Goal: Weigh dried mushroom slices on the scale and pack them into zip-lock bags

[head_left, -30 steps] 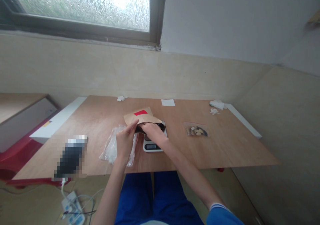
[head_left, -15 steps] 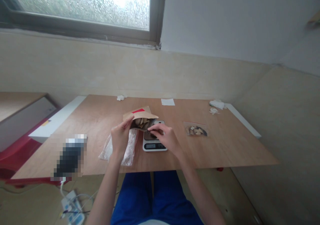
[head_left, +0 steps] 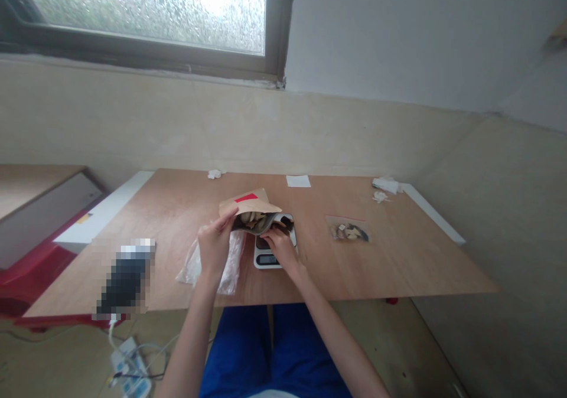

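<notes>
Holding a brown paper bag (head_left: 250,204) open over the scale (head_left: 268,255), left hand (head_left: 215,245) pinches the bag's near edge, fingers closed on it; bag tilted, mouth toward the person, pale pieces showing inside. Right hand (head_left: 279,241) sits at the bag mouth above the scale, fingers curled, can't tell if it grips anything. Clear plastic bag (head_left: 195,262) lies just left of the scale under the left hand. Small filled pouch (head_left: 349,231) lies apart to the right on the tabletop (head_left: 398,262). White paper slip (head_left: 298,180) near the far edge
</notes>
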Available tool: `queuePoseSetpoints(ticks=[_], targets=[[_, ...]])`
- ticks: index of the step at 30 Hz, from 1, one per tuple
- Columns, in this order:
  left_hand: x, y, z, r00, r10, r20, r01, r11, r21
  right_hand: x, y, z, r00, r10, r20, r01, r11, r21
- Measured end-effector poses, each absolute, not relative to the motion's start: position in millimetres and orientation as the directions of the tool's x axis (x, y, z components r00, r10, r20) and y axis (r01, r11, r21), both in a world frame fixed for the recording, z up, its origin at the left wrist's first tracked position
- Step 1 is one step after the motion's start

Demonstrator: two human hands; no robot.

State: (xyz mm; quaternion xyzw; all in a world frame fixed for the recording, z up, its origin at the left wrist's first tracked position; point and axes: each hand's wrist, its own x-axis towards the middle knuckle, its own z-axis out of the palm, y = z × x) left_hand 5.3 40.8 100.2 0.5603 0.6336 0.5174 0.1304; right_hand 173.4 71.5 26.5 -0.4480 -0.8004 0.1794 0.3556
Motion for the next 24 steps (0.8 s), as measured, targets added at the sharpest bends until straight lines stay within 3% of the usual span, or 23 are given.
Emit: queuePoseSetpoints(ticks=[4, 8, 14, 20, 24], targets=[[8, 38, 100, -0.339, 0.846, 0.412, 0.575, -0.161, 0.803, 172, 78, 25, -0.444, 0.82, 0.361, 0.678, 0.571, -0.462], [9, 37, 101, -0.341, 0.847, 0.408, 0.583, -0.15, 0.799, 175, 71, 30, -0.503, 0.785, 0.362, 0.667, 0.618, -0.415], [8, 38, 100, -0.345, 0.846, 0.407, 0.569, -0.156, 0.807, 189, 56, 45, -0.406, 0.753, 0.517, 0.545, 0.654, -0.525], [7, 43, 102, -0.35, 0.843, 0.408, 0.568, -0.156, 0.809, 203, 48, 55, -0.346, 0.781, 0.52, 0.513, 0.622, -0.592], [6, 50, 109, -0.352, 0.846, 0.4, 0.556, -0.154, 0.817, 213, 40, 54, -0.209, 0.826, 0.524, 0.519, 0.548, -0.656]])
